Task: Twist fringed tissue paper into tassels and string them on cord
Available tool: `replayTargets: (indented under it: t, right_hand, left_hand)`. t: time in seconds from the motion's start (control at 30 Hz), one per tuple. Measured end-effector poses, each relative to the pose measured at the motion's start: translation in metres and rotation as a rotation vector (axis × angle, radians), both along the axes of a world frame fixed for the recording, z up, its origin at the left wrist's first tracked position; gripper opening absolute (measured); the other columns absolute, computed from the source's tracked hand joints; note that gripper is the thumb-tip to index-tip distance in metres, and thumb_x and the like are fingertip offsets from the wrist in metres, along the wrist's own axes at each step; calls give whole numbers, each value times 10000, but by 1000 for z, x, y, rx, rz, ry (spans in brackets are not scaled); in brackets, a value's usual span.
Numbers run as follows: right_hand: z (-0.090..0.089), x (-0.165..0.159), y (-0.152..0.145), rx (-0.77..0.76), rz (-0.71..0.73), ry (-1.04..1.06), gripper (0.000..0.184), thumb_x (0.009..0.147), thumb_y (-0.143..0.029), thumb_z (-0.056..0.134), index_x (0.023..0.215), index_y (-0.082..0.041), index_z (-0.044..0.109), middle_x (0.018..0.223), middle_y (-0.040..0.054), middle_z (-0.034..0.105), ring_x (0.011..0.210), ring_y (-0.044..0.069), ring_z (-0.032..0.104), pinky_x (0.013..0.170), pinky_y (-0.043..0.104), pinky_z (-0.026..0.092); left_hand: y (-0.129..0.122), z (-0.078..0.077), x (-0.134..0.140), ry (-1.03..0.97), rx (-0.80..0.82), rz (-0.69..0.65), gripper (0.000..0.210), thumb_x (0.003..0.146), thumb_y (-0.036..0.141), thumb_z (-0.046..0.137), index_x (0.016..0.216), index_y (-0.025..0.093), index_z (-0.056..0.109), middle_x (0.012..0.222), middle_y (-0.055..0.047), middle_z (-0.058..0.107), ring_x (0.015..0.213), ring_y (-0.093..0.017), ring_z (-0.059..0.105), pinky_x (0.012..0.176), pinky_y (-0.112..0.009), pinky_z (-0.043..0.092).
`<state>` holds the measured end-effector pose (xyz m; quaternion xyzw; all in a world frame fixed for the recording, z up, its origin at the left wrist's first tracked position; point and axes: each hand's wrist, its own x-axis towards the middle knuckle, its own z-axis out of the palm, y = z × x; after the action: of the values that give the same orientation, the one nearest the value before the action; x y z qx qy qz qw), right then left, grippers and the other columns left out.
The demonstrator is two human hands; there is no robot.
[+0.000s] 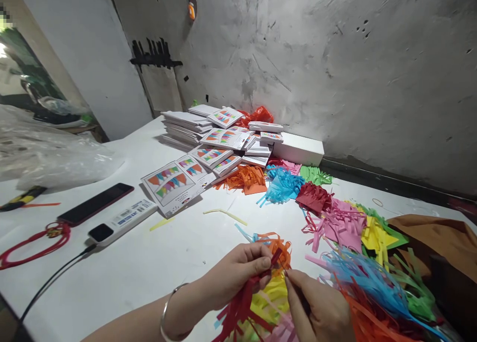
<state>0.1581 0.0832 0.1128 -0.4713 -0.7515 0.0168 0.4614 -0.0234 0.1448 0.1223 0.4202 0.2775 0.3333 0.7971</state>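
Observation:
My left hand (pixel 238 270), with a silver bangle at the wrist, pinches a dark red fringed paper piece (pixel 243 302) between thumb and fingers. Its cut strips hang below the hand. Close on the right, my right hand (pixel 322 304) has its thumb and finger pressed together near the top of the red piece. Something thin and dark seems to be at those fingertips, too small to name. Under and behind both hands lie orange fringed paper (pixel 285 250), yellow fringed paper (pixel 274 295) and pink strips.
Fringed paper bunches (pixel 345 222) in several colours run along the right side. Printed cards (pixel 177 183) and stacked packs (pixel 186 126) stand at the back, beside a white box (pixel 300 148). A phone (pixel 96 204), a cabled white device (pixel 122 222) and clear plastic (pixel 48 150) lie left.

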Motion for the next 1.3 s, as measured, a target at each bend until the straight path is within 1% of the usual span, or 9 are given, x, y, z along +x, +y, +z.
replayTargets:
  t: [0.17, 0.57, 0.73, 0.83, 0.93, 1.07, 1.13, 1.2, 1.3]
  right_hand:
    - [1, 3, 2, 44, 42, -73, 175, 967, -201, 509, 960, -218, 683, 732, 31, 729, 570, 167, 674, 554, 263, 433]
    - [7, -1, 3, -524, 113, 288, 350, 957, -487, 546, 763, -225, 671, 524, -36, 609, 407, 94, 540, 462, 197, 396]
    - [8, -2, 6, -837, 163, 526, 508, 873, -613, 622, 1165, -199, 653, 575, -35, 637, 397, 102, 546, 413, 190, 403]
    - [8, -1, 9, -947, 286, 584, 534, 858, -631, 632, 1149, -184, 654, 586, -26, 626, 404, 104, 534, 412, 199, 405]
    - [7, 2, 14, -865, 263, 446, 387, 930, -562, 565, 947, -197, 692, 658, 6, 642, 518, 126, 589, 498, 218, 448]
    - [5, 4, 20, -538, 126, 342, 288, 944, -434, 580, 770, -216, 653, 823, 37, 657, 783, 169, 636, 667, 239, 485]
    - [7, 9, 23, -424, 73, 610, 238, 935, -432, 610, 813, -229, 638, 825, 24, 658, 787, 159, 639, 699, 246, 510]
    - [13, 17, 25, -328, 34, 1016, 208, 907, -446, 666, 869, -247, 614, 664, -38, 595, 586, 109, 569, 562, 207, 487]
    - [27, 33, 27, -197, -41, 1397, 268, 801, -397, 798, 846, -235, 591, 515, -117, 399, 392, 46, 331, 368, 133, 291]
  left_hand:
    - [3, 4, -6, 156, 159, -48, 457, 787, 569, 769, 757, 139, 616, 557, 27, 557, 527, -86, 406, 510, -218, 232]
    - [1, 0, -6, 207, 193, -93, 477, 763, 591, 777, 779, 135, 638, 619, 30, 553, 584, -100, 451, 576, -227, 329]
    - [-1, 2, -5, 269, 245, -93, 510, 765, 634, 743, 777, 138, 624, 640, 30, 554, 595, -101, 456, 583, -225, 344]
    - [-2, 2, -5, 338, 342, -97, 474, 816, 607, 691, 771, 140, 621, 637, 27, 548, 580, -102, 447, 566, -220, 350]
    - [-4, -1, -3, 463, 507, -84, 320, 905, 438, 607, 817, 136, 666, 629, 17, 567, 560, -109, 470, 538, -212, 365]
    - [-12, -15, 7, 608, 697, -46, 172, 894, 180, 534, 822, 153, 687, 642, 4, 631, 565, -123, 547, 558, -208, 413]
    - [-19, -25, 13, 617, 827, -141, 178, 877, 128, 538, 862, 175, 710, 706, -16, 688, 626, -147, 611, 600, -217, 449]
    - [-25, -32, 16, 537, 1018, -342, 184, 899, 150, 549, 907, 180, 730, 817, -63, 735, 718, -186, 669, 638, -239, 481]
    - [-19, -30, 13, 412, 1227, -539, 241, 960, 223, 506, 948, 166, 740, 977, -121, 748, 866, -227, 703, 710, -259, 519]
